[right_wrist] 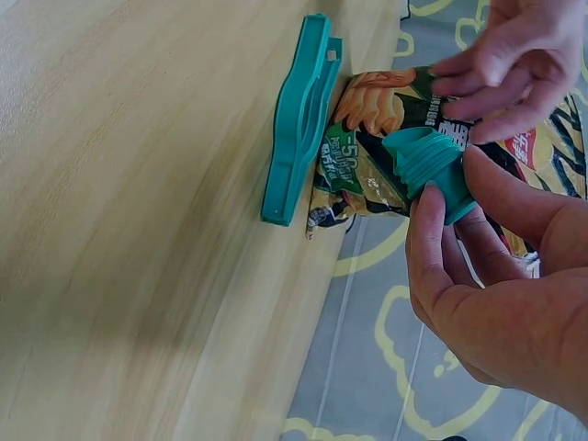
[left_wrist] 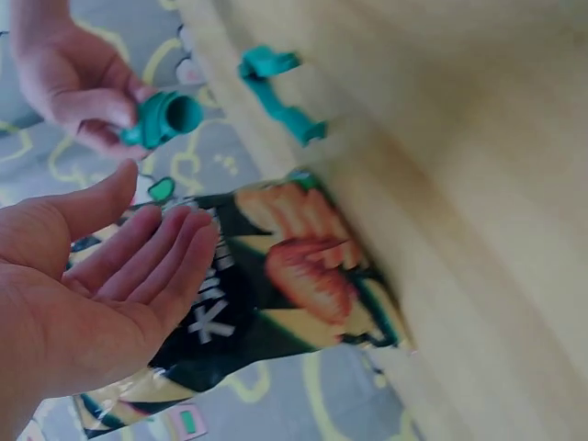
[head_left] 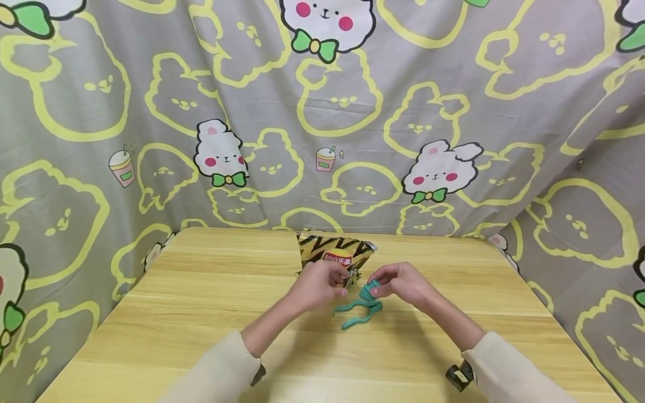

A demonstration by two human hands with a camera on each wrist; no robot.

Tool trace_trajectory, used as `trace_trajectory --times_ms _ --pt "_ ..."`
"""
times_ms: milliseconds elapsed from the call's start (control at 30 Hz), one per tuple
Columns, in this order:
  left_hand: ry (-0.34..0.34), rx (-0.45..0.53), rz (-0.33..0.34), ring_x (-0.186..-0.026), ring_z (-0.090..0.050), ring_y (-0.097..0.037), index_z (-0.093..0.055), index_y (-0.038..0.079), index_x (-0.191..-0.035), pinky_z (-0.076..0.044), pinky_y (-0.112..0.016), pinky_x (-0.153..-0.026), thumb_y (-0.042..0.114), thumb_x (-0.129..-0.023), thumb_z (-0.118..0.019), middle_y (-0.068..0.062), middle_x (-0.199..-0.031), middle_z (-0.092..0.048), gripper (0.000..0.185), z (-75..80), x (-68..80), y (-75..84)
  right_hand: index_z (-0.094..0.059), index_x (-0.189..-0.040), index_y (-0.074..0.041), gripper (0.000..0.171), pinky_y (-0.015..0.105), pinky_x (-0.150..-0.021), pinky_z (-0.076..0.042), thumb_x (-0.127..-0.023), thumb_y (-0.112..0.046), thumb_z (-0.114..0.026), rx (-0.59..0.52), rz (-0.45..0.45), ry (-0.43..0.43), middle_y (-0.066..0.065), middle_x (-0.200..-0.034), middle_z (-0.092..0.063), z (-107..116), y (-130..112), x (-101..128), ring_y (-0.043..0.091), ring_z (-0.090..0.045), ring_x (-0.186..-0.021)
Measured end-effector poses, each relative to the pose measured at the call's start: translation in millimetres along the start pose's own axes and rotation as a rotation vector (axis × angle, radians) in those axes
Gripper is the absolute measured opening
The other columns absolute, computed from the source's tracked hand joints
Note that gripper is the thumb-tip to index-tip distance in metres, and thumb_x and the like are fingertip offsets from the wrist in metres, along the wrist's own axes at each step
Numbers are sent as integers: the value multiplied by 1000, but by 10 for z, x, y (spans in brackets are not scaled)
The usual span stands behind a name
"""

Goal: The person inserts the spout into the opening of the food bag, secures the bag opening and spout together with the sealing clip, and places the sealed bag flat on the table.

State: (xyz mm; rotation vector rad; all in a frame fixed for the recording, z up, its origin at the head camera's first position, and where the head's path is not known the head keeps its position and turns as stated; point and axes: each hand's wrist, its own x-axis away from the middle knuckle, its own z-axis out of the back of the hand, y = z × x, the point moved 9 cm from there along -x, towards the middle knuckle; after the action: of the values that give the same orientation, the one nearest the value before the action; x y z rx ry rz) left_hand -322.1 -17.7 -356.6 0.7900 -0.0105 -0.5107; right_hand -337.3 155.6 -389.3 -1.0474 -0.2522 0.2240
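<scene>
In the head view, the left hand [head_left: 319,285] covers the lower half of the black-and-gold foil crisp bag [head_left: 336,254], and its print is too small to read. The teal ribbed plastic spout piece [head_left: 370,291] is mostly hidden under the right hand [head_left: 400,284]. In the left wrist view the bag's bottom corner is cut off by the lower edge. In the right wrist view the wooden table [right_wrist: 138,230] is blurred.

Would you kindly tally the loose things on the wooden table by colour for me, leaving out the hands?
Teal plastic pieces: 2, namely the round ribbed teal spout cap held in the right hand, and the flat teal clip frame lying on the table.
Black-and-gold foil crisp bags: 1.
Total: 3.
</scene>
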Motion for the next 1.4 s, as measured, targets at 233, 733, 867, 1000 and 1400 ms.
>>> trace_trajectory --times_ms 233,733,867,1000,1400 --pt "23 -22 -48 -86 -72 -16 -75 6 -112 -58 -32 -76 13 -88 -80 -5 -97 -77 26 210 -60 229 -76 -104 -5 21 34 -84 -53 -85 -13 -80 5 1 -5 4 -90 -73 9 -14 -4 17 -67 -87" --pt "139 8 -124 -81 -75 -12 -77 7 -108 -58 -23 -69 11 -92 -75 -4 -91 -79 16 636 -264 722 -76 -104 -5 19 38 -86 -54 -86 -12 -79 1 1 -15 7 -92 -73 3 -57 -1 17 -67 -87" --pt "186 -6 -133 -85 -76 -15 -78 9 -106 -59 -24 -71 11 -92 -76 -4 -94 -79 15 729 -306 788 -75 -105 -4 20 39 -87 -54 -87 -12 -78 -4 0 -19 8 -92 -73 6 -51 -3 18 -67 -87" --pt "198 -27 -114 -94 -76 -18 -78 10 -110 -60 -29 -78 12 -92 -76 -4 -103 -79 18 750 -334 769 -76 -105 -4 19 38 -87 -53 -87 -11 -78 -10 0 -17 10 -92 -73 10 -41 -5 18 -67 -86" --pt "224 -77 -80 -87 -76 -16 -80 10 -107 -60 -30 -75 9 -86 -81 -4 -96 -80 21 677 -403 606 -76 -103 -3 19 33 -82 -54 -85 -9 -79 -33 2 -12 8 -88 -72 1 -19 -19 18 -67 -84"
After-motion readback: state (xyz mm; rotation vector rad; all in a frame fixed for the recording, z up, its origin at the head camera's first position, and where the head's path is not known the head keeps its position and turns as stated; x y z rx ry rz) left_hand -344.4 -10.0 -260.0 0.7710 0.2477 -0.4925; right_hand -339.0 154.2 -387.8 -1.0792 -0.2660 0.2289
